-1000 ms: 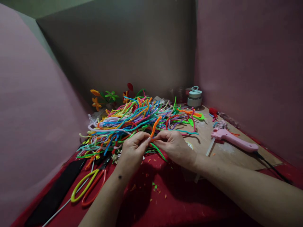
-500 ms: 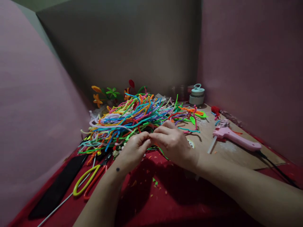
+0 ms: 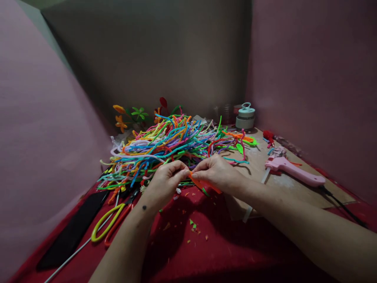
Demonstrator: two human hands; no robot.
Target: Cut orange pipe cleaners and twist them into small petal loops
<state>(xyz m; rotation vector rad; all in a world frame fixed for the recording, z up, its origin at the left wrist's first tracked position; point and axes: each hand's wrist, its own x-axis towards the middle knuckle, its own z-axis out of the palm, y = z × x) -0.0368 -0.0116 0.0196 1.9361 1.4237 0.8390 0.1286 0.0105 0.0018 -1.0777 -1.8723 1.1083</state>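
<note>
Both hands meet at the front edge of a heap of colourful pipe cleaners [image 3: 176, 141]. Between them shows an orange pipe cleaner piece [image 3: 203, 184], which slants down to the right below my right hand. My left hand [image 3: 169, 181] pinches its near-left end between thumb and forefinger. My right hand [image 3: 216, 173] grips the same piece close by, its fingers bent and partly covering it. Small green and orange fluff bits [image 3: 193, 226] lie on the red cloth [image 3: 182, 255] below the hands.
At left lie scissors [image 3: 107, 222] with yellow and red handles, a white stick [image 3: 72, 257] and a black strip [image 3: 73, 232]. A pink glue gun [image 3: 294, 171] rests on a brown board [image 3: 309, 196] at right. Behind stand a lidded jar [image 3: 245, 117] and fuzzy flowers [image 3: 120, 123].
My hands have parted slightly, and the orange pipe cleaner piece, hidden before, now shows between them. My right fingers have shifted from above the left fingertips to beside them.
</note>
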